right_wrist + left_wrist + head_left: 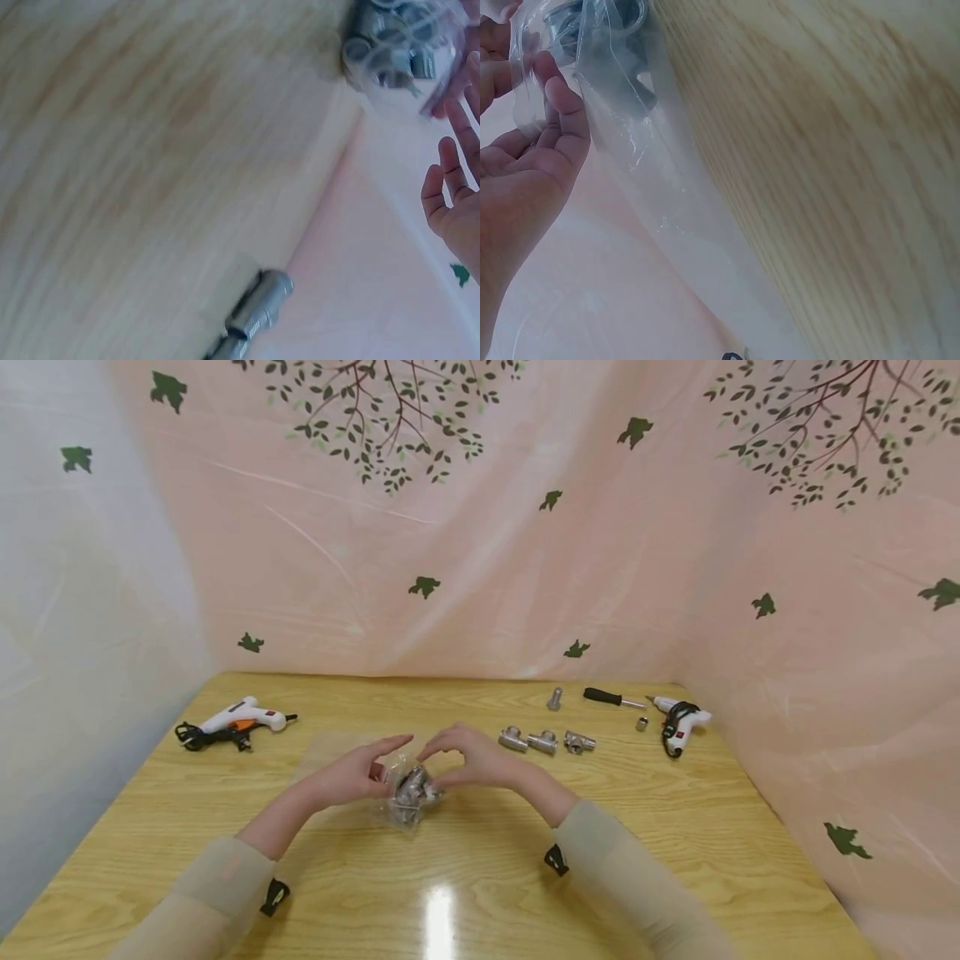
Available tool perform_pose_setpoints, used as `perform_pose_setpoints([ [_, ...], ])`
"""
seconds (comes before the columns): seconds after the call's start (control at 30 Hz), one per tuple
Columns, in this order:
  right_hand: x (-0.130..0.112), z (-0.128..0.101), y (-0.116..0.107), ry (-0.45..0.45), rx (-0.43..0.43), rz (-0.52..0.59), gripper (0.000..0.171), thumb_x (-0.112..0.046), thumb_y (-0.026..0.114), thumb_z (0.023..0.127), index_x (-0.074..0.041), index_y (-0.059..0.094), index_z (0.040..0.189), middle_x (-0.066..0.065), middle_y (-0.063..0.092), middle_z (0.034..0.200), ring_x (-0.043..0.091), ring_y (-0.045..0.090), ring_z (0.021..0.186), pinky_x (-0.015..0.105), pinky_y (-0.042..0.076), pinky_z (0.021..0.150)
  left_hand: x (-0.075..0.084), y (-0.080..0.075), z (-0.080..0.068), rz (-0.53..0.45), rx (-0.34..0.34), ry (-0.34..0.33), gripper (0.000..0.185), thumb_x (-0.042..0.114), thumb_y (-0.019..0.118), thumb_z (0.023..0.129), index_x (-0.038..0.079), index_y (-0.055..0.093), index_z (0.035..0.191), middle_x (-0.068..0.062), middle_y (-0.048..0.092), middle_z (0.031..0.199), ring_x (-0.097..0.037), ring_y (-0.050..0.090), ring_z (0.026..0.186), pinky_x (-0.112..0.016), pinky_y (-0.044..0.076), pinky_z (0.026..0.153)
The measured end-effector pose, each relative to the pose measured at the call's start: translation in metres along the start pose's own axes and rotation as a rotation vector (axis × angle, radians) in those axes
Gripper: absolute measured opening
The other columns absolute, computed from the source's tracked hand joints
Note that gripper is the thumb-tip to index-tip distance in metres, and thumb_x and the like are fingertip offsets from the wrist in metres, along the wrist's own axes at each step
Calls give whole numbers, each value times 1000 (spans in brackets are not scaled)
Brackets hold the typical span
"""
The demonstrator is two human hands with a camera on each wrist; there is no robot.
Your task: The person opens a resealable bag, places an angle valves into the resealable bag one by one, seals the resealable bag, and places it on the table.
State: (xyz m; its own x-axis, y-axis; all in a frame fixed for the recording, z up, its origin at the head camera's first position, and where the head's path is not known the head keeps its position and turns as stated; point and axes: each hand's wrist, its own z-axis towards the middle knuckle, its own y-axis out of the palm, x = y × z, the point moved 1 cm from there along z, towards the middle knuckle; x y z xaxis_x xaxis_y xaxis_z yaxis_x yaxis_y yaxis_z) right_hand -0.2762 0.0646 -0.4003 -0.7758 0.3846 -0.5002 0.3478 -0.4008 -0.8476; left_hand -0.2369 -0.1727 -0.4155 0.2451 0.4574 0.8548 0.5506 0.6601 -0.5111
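Three shiny metal T pcs [542,742] sit in a row on the counter [495,868], which is smooth yellow wood w/ wavy lines, in the head view. Near them, btwn both hands, the clear bag [405,820] is thin crinkly plastic, lumpy w/ silver pcs [408,787] inside. L hand [352,774] bends round one side; R hand [480,758] makes a wide C at the other.

L wrist view: bag is wrinkly & see-thru, w/ grey tube shapes in it. L hand's fingers are bent & pinch its edge.

R wrist view: blurry. Round hollow ends show thru the bag, top right. R hand's fingers are loose & spread by it; can't tell how much they touch.
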Motion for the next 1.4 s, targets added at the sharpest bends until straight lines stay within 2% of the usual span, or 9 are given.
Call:
perform_pose_setpoints([
  [0.13, 2, -12, -15, 59, 10, 10, 41, -30, 75, 81, -18, 65, 119, -3, 60, 123, 16, 51, 115, 39, 42, 96, 0, 1, 0, -15, 2, 1, 79, 6, 63, 88, 19, 19, 152, -15, 48, 103, -9, 40, 54, -26, 41, 53],
  [0.33, 12, -33, -37, 126, 38, 20, 43, -31, 74, 81, -23, 63, 122, -2, 57, 128, 19, 48, 121, 44, 41, 97, 0, 2, 1, -4, 15, 9, 79, 4, 64, 87, 17, 20, 152, -19, 47, 112, -9, 41, 54, -26, 41, 54],
  [0.4, 17, -42, -45, 142, 50, 25, 45, -30, 74, 81, -23, 62, 124, -1, 56, 130, 21, 47, 123, 46, 40, 98, 0, 2, 1, 2, 19, 16, 80, 4, 64, 87, 16, 20, 152, -20, 45, 124, -9, 40, 54, -26, 41, 54],
  [0.53, 30, -60, -58, 172, 87, 43, 46, -27, 74, 81, -19, 62, 125, 3, 55, 132, 25, 45, 125, 50, 40, 96, -1, 3, 1, 7, 26, 23, 80, 3, 64, 86, 14, 20, 152, -20, 40, 135, -9, 38, 54, -25, 39, 52],
  [0.63, 44, -75, -69, 212, 125, 48, 47, -27, 75, 81, -18, 62, 125, 4, 54, 132, 28, 45, 122, 53, 42, 91, 0, 3, 0, 12, 26, 20, 80, 3, 64, 87, 14, 19, 152, -21, 47, 118, -8, 37, 53, -24, 39, 53],
  [0.73, 58, -91, -78, 259, 154, 38, 46, -27, 74, 82, -18, 61, 126, 5, 53, 133, 29, 47, 120, 54, 42, 89, 0, 3, 0, 20, 26, 22, 80, 4, 64, 87, 15, 19, 152, -18, 49, 110, -8, 37, 53, -24, 39, 53],
  [0.93, 89, -120, -88, 348, 209, 14, 46, -20, 71, 84, -13, 59, 128, 7, 55, 131, 32, 47, 113, 58, 39, 87, 0, 2, -1, 30, 24, 21, 80, 5, 64, 87, 15, 19, 152, -10, 48, 87, -8, 36, 53, -24, 39, 53],
  [1.07, 105, -134, -89, 389, 225, -19, 46, -23, 71, 84, -14, 60, 128, 9, 56, 129, 36, 49, 112, 58, 41, 86, 1, 2, -2, 28, 20, 22, 80, 5, 64, 87, 14, 18, 152, -2, 43, 70, -8, 36, 53, -25, 39, 53],
  [1.4, 134, -155, -83, 519, 200, -22, 47, -22, 71, 85, -8, 59, 128, 13, 56, 130, 36, 52, 109, 52, 44, 85, 2, 3, -3, 38, 22, 24, 80, 4, 64, 87, 15, 18, 152, 3, 39, 62, -8, 35, 52, -24, 38, 53],
])
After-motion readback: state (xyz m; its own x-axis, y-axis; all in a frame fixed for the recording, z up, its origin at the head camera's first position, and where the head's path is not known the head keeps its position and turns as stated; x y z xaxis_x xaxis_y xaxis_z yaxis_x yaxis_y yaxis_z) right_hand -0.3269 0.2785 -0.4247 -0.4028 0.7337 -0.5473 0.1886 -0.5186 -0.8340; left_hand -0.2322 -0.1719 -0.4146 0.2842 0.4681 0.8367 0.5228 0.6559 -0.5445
